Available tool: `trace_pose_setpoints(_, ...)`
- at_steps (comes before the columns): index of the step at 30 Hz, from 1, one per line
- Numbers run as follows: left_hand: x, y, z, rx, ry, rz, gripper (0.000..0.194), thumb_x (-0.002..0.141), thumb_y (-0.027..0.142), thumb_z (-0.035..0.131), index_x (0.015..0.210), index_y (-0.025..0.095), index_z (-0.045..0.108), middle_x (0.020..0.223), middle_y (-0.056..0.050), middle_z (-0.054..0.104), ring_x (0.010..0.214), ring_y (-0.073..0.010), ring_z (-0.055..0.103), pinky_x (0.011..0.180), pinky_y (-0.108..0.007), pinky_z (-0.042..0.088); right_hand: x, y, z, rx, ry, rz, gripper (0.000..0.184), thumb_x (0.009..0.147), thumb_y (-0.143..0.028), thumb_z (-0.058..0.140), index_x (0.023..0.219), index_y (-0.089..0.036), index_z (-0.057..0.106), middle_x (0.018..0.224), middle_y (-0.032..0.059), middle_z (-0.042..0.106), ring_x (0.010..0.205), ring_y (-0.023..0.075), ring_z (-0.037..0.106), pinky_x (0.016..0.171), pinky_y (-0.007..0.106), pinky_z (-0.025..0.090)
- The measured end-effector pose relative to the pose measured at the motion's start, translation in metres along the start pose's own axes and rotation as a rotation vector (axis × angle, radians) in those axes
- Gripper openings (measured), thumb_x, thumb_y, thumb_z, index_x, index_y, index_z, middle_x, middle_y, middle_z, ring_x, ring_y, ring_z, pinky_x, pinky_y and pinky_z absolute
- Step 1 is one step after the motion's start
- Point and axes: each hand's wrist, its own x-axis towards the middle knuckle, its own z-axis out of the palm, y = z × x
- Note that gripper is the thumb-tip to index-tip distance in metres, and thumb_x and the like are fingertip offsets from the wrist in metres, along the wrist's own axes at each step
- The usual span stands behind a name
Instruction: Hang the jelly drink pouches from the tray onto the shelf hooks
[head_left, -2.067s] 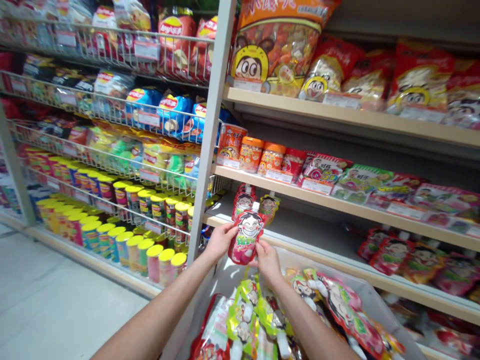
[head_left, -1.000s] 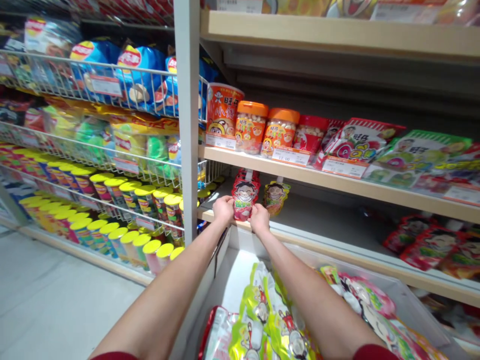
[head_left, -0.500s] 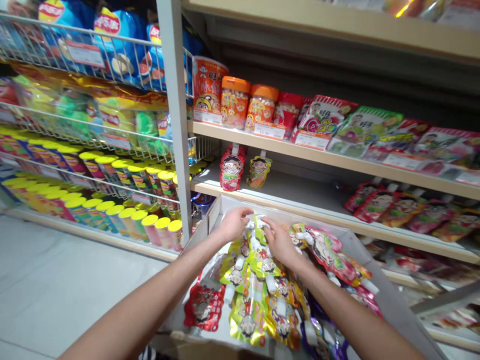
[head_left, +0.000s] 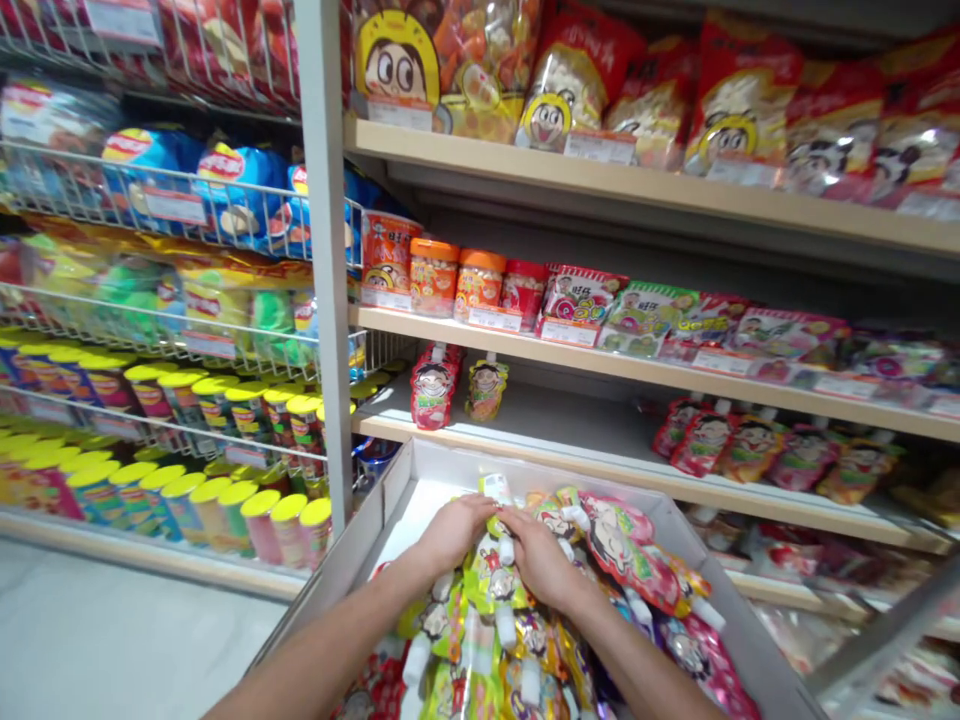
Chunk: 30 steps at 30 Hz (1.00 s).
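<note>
Both my hands are down in an open cardboard box (head_left: 450,468) full of spouted drink pouches. My left hand (head_left: 451,532) and my right hand (head_left: 537,555) meet over a green pouch (head_left: 491,577) with a white cap, fingers curled on its top. Red, green and pink pouches (head_left: 637,560) lie heaped around them. On the wooden shelf (head_left: 570,440) behind the box, a red pouch (head_left: 432,392) and a yellow-green pouch (head_left: 486,388) stand at the left end.
A grey upright post (head_left: 324,260) separates this bay from wire racks of chip bags and stacked canisters (head_left: 187,480) on the left. Jars (head_left: 457,280) and candy bags fill the shelf above. More pouches (head_left: 750,440) lie on the right of the shelf. Pale floor lower left.
My hands set the red pouch upright on the shelf's left end, let it go, then dropped back into the box and closed on a green pouch.
</note>
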Motion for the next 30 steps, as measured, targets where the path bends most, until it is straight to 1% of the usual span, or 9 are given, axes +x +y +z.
trace_pose_setpoints(4, 0.001, 0.001, -0.002, -0.123, 0.057, -0.001, 0.029, 0.071, 0.018, 0.042, 0.092, 0.023, 0.061, 0.097, -0.002, 0.061, 0.090, -0.0150, 0.053, 0.086, -0.027, 0.035, 0.002, 0.003, -0.002, 0.020, 0.041, 0.053, 0.054, 0.057, 0.002, 0.030, 0.103, -0.016, 0.053, 0.107, 0.0067, 0.055, 0.100, 0.0145, 0.048, 0.091, 0.033, 0.034)
trace_pose_setpoints(7, 0.002, 0.000, -0.007, -0.200, 0.105, -0.039, 0.028, 0.069, 0.019, 0.043, 0.088, 0.024, 0.063, 0.092, -0.002, 0.063, 0.085, -0.0150, 0.055, 0.082, -0.027, 0.038, 0.003, 0.007, -0.003, 0.020, 0.058, 0.100, 0.056, 0.056, 0.003, 0.029, 0.106, -0.013, 0.052, 0.109, 0.0083, 0.053, 0.102, 0.0145, 0.047, 0.092, 0.033, 0.032)
trace_pose_setpoints(11, 0.001, -0.003, -0.017, -0.168, 0.141, -0.106, 0.025, 0.070, 0.021, 0.045, 0.087, 0.023, 0.063, 0.090, -0.003, 0.063, 0.085, -0.0159, 0.054, 0.081, -0.027, 0.038, 0.003, 0.007, -0.004, 0.026, 0.072, 0.125, 0.052, 0.060, 0.000, 0.031, 0.108, -0.011, 0.050, 0.109, 0.0101, 0.053, 0.102, 0.0165, 0.046, 0.091, 0.034, 0.033)
trace_pose_setpoints(14, 0.002, -0.001, -0.025, -0.135, 0.156, -0.117, 0.025, 0.071, 0.023, 0.044, 0.088, 0.021, 0.063, 0.089, -0.004, 0.063, 0.085, -0.0157, 0.053, 0.080, -0.027, 0.037, 0.003, 0.004, -0.006, 0.093, 0.118, 0.122, 0.045, 0.066, -0.006, 0.036, 0.108, -0.015, 0.050, 0.105, 0.0074, 0.055, 0.097, 0.0172, 0.049, 0.086, 0.034, 0.036)
trace_pose_setpoints(18, 0.006, 0.010, -0.031, -0.225, 0.218, -0.163, 0.022, 0.071, 0.027, 0.045, 0.082, 0.021, 0.063, 0.083, -0.003, 0.063, 0.081, -0.0155, 0.053, 0.078, -0.026, 0.039, 0.005, 0.002, -0.007, 0.203, 0.215, 0.165, 0.039, 0.070, -0.009, 0.033, 0.102, -0.019, 0.054, 0.097, 0.0033, 0.059, 0.089, 0.0159, 0.053, 0.082, 0.032, 0.040)
trace_pose_setpoints(22, 0.012, 0.012, -0.028, -0.455, 0.361, -0.293, 0.019, 0.065, 0.031, 0.051, 0.074, 0.019, 0.063, 0.077, -0.003, 0.064, 0.075, -0.0161, 0.056, 0.074, -0.026, 0.042, 0.014, 0.003, -0.009, 0.345, 0.348, 0.275, 0.032, 0.075, -0.018, 0.031, 0.094, -0.019, 0.057, 0.084, 0.0022, 0.061, 0.074, 0.0139, 0.056, 0.067, 0.027, 0.047)
trace_pose_setpoints(24, 0.014, 0.008, -0.023, -0.576, 0.395, -0.344, 0.020, 0.061, 0.032, 0.056, 0.074, 0.018, 0.063, 0.077, -0.003, 0.064, 0.074, -0.0161, 0.056, 0.072, -0.026, 0.043, 0.020, 0.002, -0.011, 0.449, 0.389, 0.328, 0.028, 0.076, -0.025, 0.033, 0.090, -0.018, 0.057, 0.080, 0.0017, 0.060, 0.069, 0.0132, 0.056, 0.058, 0.024, 0.048)
trace_pose_setpoints(28, 0.015, 0.000, -0.014, -0.734, 0.392, -0.407, 0.022, 0.055, 0.035, 0.060, 0.066, 0.015, 0.061, 0.066, -0.001, 0.061, 0.063, -0.0136, 0.054, 0.062, -0.025, 0.046, 0.029, -0.002, -0.018, 0.603, 0.397, 0.388, 0.028, 0.075, -0.037, 0.038, 0.078, -0.016, 0.055, 0.070, 0.0011, 0.058, 0.059, 0.0119, 0.055, 0.047, 0.021, 0.047)
trace_pose_setpoints(30, 0.016, 0.001, -0.013, -0.800, 0.402, -0.438, 0.023, 0.054, 0.036, 0.061, 0.062, 0.014, 0.059, 0.060, 0.000, 0.057, 0.059, -0.0118, 0.052, 0.060, -0.025, 0.047, 0.029, -0.003, -0.020, 0.668, 0.361, 0.418, 0.027, 0.073, -0.038, 0.040, 0.079, -0.016, 0.055, 0.070, 0.0009, 0.058, 0.058, 0.0115, 0.056, 0.047, 0.021, 0.047)
